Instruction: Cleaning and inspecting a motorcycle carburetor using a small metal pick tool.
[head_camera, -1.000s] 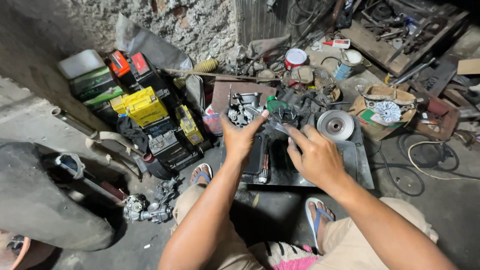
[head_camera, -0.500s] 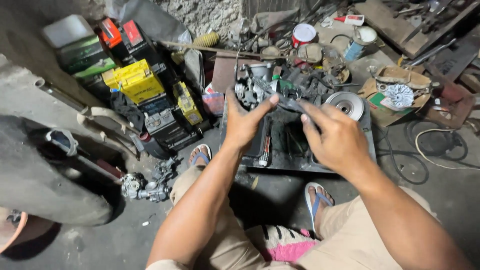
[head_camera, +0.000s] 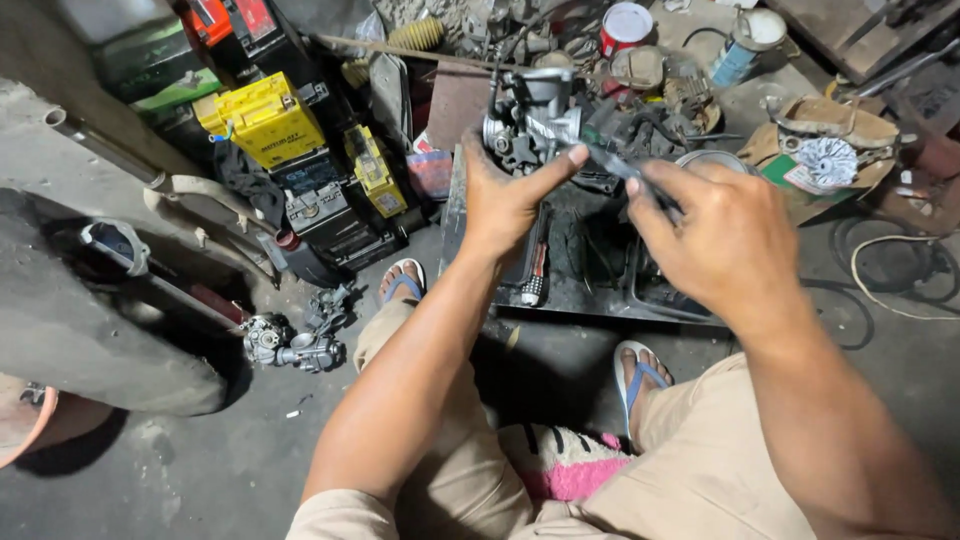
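Carburetor (head_camera: 528, 122), a grey cast-metal body, is held up in the left hand (head_camera: 505, 195) above a dark oily tray (head_camera: 600, 290) on the floor; the palm and fingers cover its lower half, with the thumb stretched along its right side. The right hand (head_camera: 725, 240) is closed around a thin dark tool (head_camera: 625, 170) whose tip meets the carburetor; most of its handle is hidden in the fist, so its kind cannot be told. Behind the hands, parts on the tray blur into one black mass. A second carburetor (head_camera: 295, 345) lies on the floor to the left, near a yellow battery (head_camera: 265, 120). Both feet wear blue-strapped sandals (head_camera: 640, 375).
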